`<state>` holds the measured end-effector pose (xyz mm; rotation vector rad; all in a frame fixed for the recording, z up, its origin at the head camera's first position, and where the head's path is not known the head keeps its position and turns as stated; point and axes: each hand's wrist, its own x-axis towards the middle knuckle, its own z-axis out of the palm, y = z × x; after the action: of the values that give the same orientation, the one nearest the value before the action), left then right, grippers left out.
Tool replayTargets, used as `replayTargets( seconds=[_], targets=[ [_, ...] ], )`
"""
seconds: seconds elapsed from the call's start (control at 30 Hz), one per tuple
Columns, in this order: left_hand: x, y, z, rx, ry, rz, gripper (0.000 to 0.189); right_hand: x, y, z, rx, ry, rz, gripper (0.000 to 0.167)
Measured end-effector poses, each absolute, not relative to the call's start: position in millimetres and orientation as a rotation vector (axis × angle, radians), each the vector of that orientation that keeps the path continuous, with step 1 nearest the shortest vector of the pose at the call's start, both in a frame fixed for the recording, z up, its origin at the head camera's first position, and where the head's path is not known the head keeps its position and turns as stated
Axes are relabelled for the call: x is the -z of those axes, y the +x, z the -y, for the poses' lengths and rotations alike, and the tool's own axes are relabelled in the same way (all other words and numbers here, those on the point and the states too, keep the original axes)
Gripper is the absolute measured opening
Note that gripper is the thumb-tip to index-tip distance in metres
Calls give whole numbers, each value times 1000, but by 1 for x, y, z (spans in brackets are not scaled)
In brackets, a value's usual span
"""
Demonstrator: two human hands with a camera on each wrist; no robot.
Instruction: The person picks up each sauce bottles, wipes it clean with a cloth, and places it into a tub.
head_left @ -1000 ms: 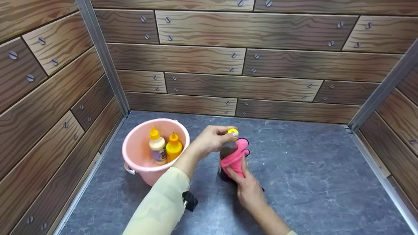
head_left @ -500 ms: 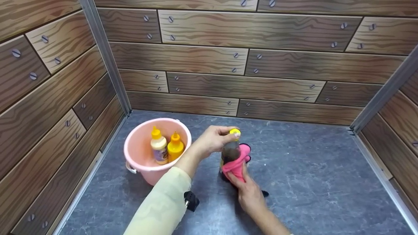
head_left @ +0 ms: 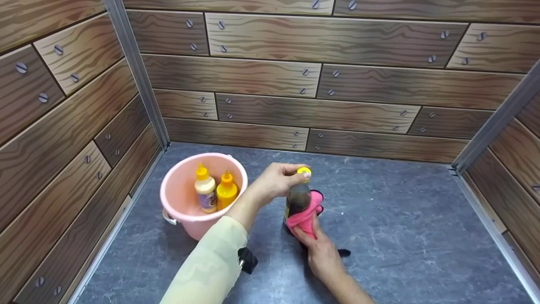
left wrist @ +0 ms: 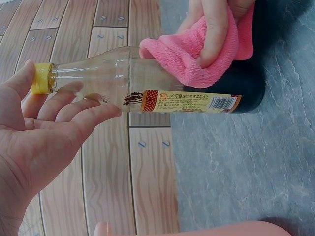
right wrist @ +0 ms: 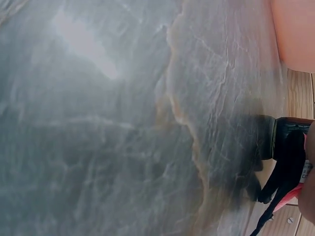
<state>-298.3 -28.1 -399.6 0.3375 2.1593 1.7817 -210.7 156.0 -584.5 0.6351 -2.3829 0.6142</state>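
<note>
A glass bottle of dark liquid, probably a sauce bottle, stands upright on the grey surface. Its yellow cap is pinched between the thumb and fingers of my left hand. In the left wrist view the other fingers lie along the neck, and a printed label with a barcode faces the camera. My right hand holds a pink cloth with dark edging against the bottle's right side. Only the bottle's dark base and a black strip of the cloth show in the right wrist view.
Left of the bottle stands a pink bucket, with a cream squeeze bottle and an orange one inside. Wood-patterned walls enclose the grey marbled surface at the back and sides.
The right hand and pink cloth have slid down the bottle, baring more of its neck and shoulder. The left hand keeps its pinch on the cap. The head view has shifted slightly.
</note>
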Motion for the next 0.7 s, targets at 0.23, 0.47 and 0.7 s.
replayTargets(
  seconds=[0.23,0.47,0.7],
  targets=[
    [398,-298,28,-1769,311,-2165,39,584,-207,-156,-610,610,2465,67],
    [399,-298,29,-1762,309,-2160,39,584,-205,-156,-620,598,2520,68],
    [398,-298,29,-1770,320,-2157,41,586,-203,-156,-593,560,2605,66]
  ],
)
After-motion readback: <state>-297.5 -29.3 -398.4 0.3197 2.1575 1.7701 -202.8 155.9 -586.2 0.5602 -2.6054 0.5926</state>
